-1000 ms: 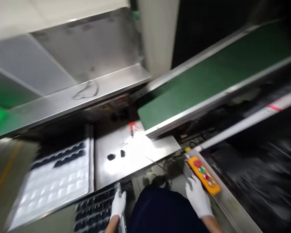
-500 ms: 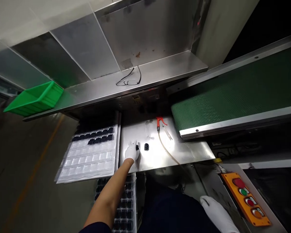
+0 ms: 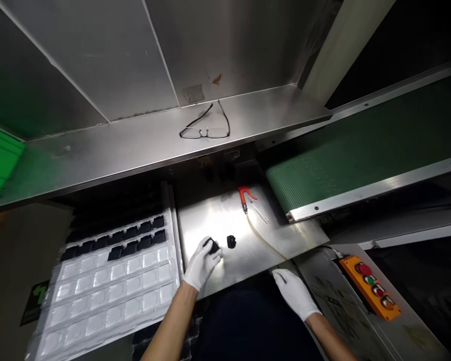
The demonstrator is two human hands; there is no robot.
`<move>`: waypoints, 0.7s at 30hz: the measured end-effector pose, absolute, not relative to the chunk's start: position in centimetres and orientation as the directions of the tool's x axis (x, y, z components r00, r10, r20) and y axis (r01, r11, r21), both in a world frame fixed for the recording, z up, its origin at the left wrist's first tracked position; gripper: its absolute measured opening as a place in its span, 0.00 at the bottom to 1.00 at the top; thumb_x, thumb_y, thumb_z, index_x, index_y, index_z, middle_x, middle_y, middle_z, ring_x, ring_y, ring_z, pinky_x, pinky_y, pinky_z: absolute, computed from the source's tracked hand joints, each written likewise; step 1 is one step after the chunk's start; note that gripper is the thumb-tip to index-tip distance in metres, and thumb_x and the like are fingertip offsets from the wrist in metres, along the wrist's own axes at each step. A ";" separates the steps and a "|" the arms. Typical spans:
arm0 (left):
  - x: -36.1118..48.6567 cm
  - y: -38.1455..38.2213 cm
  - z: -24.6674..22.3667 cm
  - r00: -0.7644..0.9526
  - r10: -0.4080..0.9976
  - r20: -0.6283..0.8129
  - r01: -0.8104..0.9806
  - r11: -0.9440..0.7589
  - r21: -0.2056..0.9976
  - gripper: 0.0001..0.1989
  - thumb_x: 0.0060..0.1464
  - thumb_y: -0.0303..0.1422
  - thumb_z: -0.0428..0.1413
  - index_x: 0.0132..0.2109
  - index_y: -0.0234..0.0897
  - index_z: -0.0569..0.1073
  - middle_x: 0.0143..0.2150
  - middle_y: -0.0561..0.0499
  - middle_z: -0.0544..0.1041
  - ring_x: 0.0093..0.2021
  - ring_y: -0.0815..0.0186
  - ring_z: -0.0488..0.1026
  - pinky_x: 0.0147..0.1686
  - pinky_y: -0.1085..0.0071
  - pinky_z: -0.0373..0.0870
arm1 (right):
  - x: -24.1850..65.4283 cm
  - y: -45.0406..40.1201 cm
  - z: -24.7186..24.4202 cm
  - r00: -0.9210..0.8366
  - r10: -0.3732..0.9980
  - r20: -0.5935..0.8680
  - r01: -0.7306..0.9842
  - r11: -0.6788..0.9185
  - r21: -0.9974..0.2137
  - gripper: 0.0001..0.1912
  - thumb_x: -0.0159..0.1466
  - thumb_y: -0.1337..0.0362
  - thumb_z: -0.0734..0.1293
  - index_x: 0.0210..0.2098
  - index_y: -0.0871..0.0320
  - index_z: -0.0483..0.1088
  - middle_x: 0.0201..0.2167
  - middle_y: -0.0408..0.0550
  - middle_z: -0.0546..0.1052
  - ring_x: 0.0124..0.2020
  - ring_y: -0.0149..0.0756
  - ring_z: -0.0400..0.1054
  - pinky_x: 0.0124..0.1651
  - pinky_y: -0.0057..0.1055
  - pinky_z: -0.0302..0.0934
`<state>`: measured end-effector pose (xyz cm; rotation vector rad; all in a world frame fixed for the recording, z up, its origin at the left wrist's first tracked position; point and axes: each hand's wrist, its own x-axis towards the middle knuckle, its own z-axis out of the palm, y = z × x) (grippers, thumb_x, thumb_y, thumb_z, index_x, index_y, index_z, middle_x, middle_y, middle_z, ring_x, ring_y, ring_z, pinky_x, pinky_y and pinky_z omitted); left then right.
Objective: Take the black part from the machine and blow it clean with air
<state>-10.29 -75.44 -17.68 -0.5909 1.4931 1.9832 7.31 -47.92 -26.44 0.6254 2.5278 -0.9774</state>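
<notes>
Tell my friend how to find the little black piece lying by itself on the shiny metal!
Find the flat, shiny stainless-steel plate under the long metal shelf. On it, a white-gloved left hand pinches one small black piece. Just right of that lies a matching small black block, the one nobody is touching, between the glove and a thin tan hose.

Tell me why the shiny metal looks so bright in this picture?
In the head view, light bounces off the steel plate, making white glare beside the left gloved hand, while below the steel shelf stays shadowy.
</notes>
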 end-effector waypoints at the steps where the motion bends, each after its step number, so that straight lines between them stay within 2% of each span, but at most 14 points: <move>1: -9.7 -75.7 -16.3 -0.725 0.238 -0.646 -0.689 -0.270 0.673 0.16 0.61 0.40 0.57 0.53 0.41 0.69 0.47 0.46 0.77 0.41 0.63 0.77 0.35 0.67 0.75 | 6.4 -48.2 -26.0 -0.845 0.283 -0.453 0.515 0.660 -0.547 0.18 0.71 0.59 0.57 0.50 0.55 0.76 0.53 0.44 0.73 0.54 0.37 0.67 0.62 0.32 0.60; 3: -8.6 -75.9 -13.4 -0.712 0.318 -0.626 -0.701 -0.375 0.606 0.15 0.61 0.45 0.55 0.50 0.43 0.71 0.49 0.46 0.77 0.39 0.63 0.76 0.30 0.70 0.73 | 4.3 -48.5 -25.3 -0.864 0.290 -0.413 0.491 0.669 -0.558 0.17 0.71 0.59 0.57 0.50 0.54 0.76 0.53 0.43 0.73 0.55 0.37 0.67 0.63 0.32 0.59; 5: -7.9 -75.7 -10.7 -0.702 0.354 -0.618 -0.705 -0.468 0.533 0.16 0.62 0.48 0.53 0.45 0.41 0.72 0.46 0.46 0.76 0.33 0.67 0.73 0.21 0.75 0.67 | 1.8 -48.3 -24.7 -0.887 0.275 -0.372 0.450 0.696 -0.559 0.17 0.71 0.60 0.58 0.51 0.54 0.75 0.54 0.43 0.73 0.56 0.37 0.66 0.64 0.32 0.58; 8: -7.2 -74.7 -7.1 -0.695 0.380 -0.610 -0.685 -0.607 0.403 0.15 0.61 0.47 0.56 0.40 0.39 0.70 0.41 0.47 0.75 0.25 0.72 0.67 0.13 0.80 0.53 | -2.6 -47.4 -24.2 -0.909 0.252 -0.334 0.400 0.756 -0.518 0.18 0.72 0.61 0.59 0.57 0.57 0.72 0.57 0.48 0.70 0.57 0.40 0.65 0.65 0.34 0.59; 10: -6.8 -73.9 -5.0 -0.707 0.399 -0.584 -0.650 -0.693 0.313 0.13 0.59 0.44 0.57 0.37 0.38 0.70 0.40 0.47 0.75 0.22 0.74 0.66 0.12 0.81 0.50 | -5.9 -46.7 -24.0 -0.916 0.245 -0.317 0.376 0.800 -0.468 0.21 0.72 0.61 0.60 0.62 0.62 0.67 0.60 0.52 0.67 0.60 0.42 0.63 0.65 0.35 0.59; 12: -6.4 -72.9 -3.0 -0.733 0.389 -0.557 -0.602 -0.752 0.267 0.12 0.58 0.41 0.57 0.36 0.37 0.70 0.37 0.48 0.74 0.21 0.74 0.66 0.12 0.81 0.52 | -9.3 -46.1 -24.0 -0.920 0.237 -0.313 0.356 0.841 -0.408 0.22 0.73 0.60 0.62 0.64 0.63 0.65 0.60 0.56 0.66 0.59 0.46 0.63 0.64 0.38 0.61; 17: -5.1 -70.6 0.7 -0.772 0.270 -0.576 -0.518 -0.793 0.322 0.09 0.55 0.37 0.57 0.38 0.36 0.75 0.40 0.45 0.75 0.24 0.69 0.71 0.14 0.77 0.61 | -15.7 -45.2 -24.5 -0.898 0.274 -0.344 0.362 0.906 -0.221 0.18 0.73 0.59 0.63 0.57 0.63 0.70 0.54 0.61 0.67 0.54 0.56 0.65 0.55 0.47 0.67; 21: -4.4 -69.1 2.1 -0.794 0.237 -0.559 -0.448 -0.851 0.275 0.10 0.56 0.35 0.56 0.39 0.33 0.77 0.42 0.43 0.76 0.31 0.67 0.74 0.24 0.75 0.72 | -17.7 -44.8 -25.6 -0.878 0.280 -0.387 0.349 0.930 -0.118 0.18 0.73 0.60 0.63 0.55 0.67 0.70 0.49 0.63 0.67 0.51 0.58 0.66 0.50 0.51 0.69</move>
